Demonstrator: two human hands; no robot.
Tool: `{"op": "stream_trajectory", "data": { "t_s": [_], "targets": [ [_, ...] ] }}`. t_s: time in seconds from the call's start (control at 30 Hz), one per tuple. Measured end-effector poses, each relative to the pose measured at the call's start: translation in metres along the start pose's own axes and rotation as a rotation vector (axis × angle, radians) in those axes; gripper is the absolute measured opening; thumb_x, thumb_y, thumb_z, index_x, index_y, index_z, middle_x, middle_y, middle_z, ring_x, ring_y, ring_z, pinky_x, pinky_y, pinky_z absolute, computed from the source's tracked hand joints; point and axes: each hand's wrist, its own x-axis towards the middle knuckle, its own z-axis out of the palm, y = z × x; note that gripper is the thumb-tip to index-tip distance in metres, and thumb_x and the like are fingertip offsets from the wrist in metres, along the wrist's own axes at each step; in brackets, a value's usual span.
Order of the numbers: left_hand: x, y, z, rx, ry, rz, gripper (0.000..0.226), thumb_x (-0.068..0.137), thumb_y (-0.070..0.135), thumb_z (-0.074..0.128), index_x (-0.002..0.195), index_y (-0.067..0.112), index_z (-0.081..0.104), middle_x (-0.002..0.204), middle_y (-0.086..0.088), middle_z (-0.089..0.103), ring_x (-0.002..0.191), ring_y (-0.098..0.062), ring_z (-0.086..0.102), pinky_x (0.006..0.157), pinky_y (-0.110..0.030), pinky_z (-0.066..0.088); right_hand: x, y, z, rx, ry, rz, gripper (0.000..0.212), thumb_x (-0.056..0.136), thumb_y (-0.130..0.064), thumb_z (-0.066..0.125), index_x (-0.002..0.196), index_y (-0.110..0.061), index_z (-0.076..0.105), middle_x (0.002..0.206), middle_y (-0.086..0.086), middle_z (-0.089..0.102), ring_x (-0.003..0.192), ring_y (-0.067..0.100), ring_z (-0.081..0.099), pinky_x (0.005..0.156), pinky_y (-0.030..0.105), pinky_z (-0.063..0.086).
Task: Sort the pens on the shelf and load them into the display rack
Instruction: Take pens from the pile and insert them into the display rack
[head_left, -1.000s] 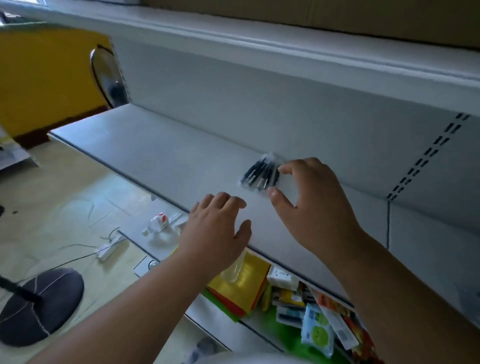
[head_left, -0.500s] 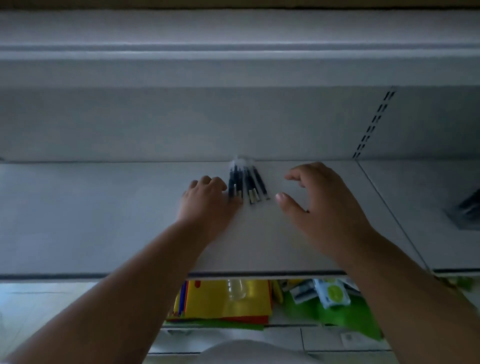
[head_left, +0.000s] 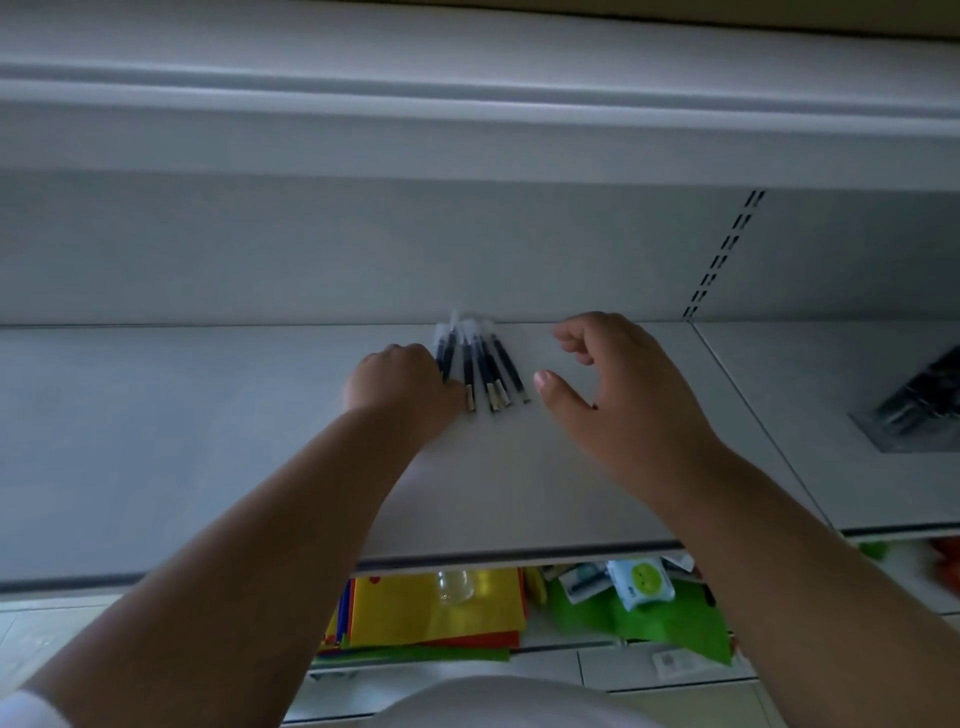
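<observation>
Shelf (head_left: 156, 441), pale grey, carries a small fan of dark pens (head_left: 480, 371) at its back edge, near the middle. Right hand (head_left: 618, 395) hovers just beside them, fingers loosely curled, holding nothing. Left hand (head_left: 400, 384) lies against the pens' left side, its fingers hidden, so I cannot tell its grip.

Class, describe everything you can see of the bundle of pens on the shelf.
The pens are a handful of slim, dark-barrelled sticks with clear caps pointing at the back wall and pale ends toward the person. They lie flat, fanned slightly, at the rear of the grey shelf. The left hand touches their left side; the right hand hovers apart, open.
</observation>
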Motion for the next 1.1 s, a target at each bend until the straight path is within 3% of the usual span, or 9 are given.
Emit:
{"op": "stream_trajectory", "data": {
  "t_s": [0.17,0.37,0.53,0.7,0.83,1.0,1.1],
  "targets": [
    [0.000,0.001,-0.004,0.072,-0.043,0.003,0.023,0.090,0.035,0.046,0.079,0.016,0.054,0.071,-0.001,0.054,0.060,-0.016,0.050,0.050,-0.025,0.036,0.001,0.003,0.001,-0.007,0.002,-0.011,0.038,0.089,-0.038,0.061,0.121,-0.019,0.055,0.115,-0.006,0.057,0.106,0.011,0.052,0.088,0.030,0.043],
    [-0.032,-0.017,-0.007,-0.173,0.008,-0.021,0.022,0.092,0.033,0.046,0.076,0.019,0.050,0.072,-0.002,0.055,0.063,-0.019,0.052,0.050,-0.027,0.036,0.003,0.007,0.003,0.012,0.009,-0.009,0.036,0.090,-0.037,0.061,0.120,-0.020,0.055,0.115,-0.007,0.056,0.105,0.010,0.051,0.088,0.030,0.043],
    [-0.065,-0.028,-0.003,-0.735,0.104,-0.041,0.020,0.091,0.022,0.050,0.077,0.008,0.053,0.069,-0.014,0.059,0.058,-0.030,0.053,0.053,-0.036,0.042,0.011,0.007,0.014,-0.005,0.018,-0.010,0.031,0.090,-0.033,0.063,0.115,-0.016,0.057,0.110,-0.004,0.058,0.098,0.013,0.051,0.083,0.029,0.043],
    [-0.096,-0.028,-0.008,-1.054,0.135,0.052,0.014,0.094,0.017,0.046,0.092,0.024,0.058,0.057,0.005,0.055,0.053,-0.017,0.050,0.052,-0.038,0.043,0.029,0.023,0.045,-0.098,-0.132,0.134,0.019,0.092,-0.028,0.061,0.106,-0.014,0.058,0.104,0.002,0.059,0.094,0.021,0.056,0.078,0.029,0.042],
    [-0.107,-0.034,-0.010,-1.126,0.117,0.089,0.028,0.099,0.005,0.039,0.101,0.026,0.057,0.060,0.006,0.055,0.057,-0.018,0.051,0.058,-0.040,0.045,0.037,0.026,0.064,-0.109,-0.210,0.248,0.014,0.090,-0.028,0.063,0.088,-0.017,0.055,0.093,0.004,0.063,0.087,0.024,0.059,0.068,0.027,0.039],
    [-0.119,-0.038,-0.011,-1.050,0.047,0.154,0.037,0.098,0.005,0.038,0.120,0.031,0.054,0.060,0.004,0.057,0.056,-0.018,0.054,0.060,-0.041,0.050,0.039,0.018,0.063,-0.247,-0.312,0.340,0.014,0.090,-0.027,0.057,0.089,-0.013,0.059,0.088,0.009,0.062,0.090,0.031,0.060,0.069,0.027,0.037],
    [-0.123,-0.032,-0.011,-1.102,-0.007,0.156,0.035,0.099,0.006,0.038,0.117,0.029,0.056,0.056,0.002,0.054,0.053,-0.017,0.051,0.056,-0.035,0.047,0.030,0.020,0.053,-0.211,-0.320,0.425,0.017,0.089,-0.023,0.058,0.076,-0.012,0.055,0.070,0.006,0.048,0.071,0.028,0.053,0.059,0.025,0.035]
  ]
}}
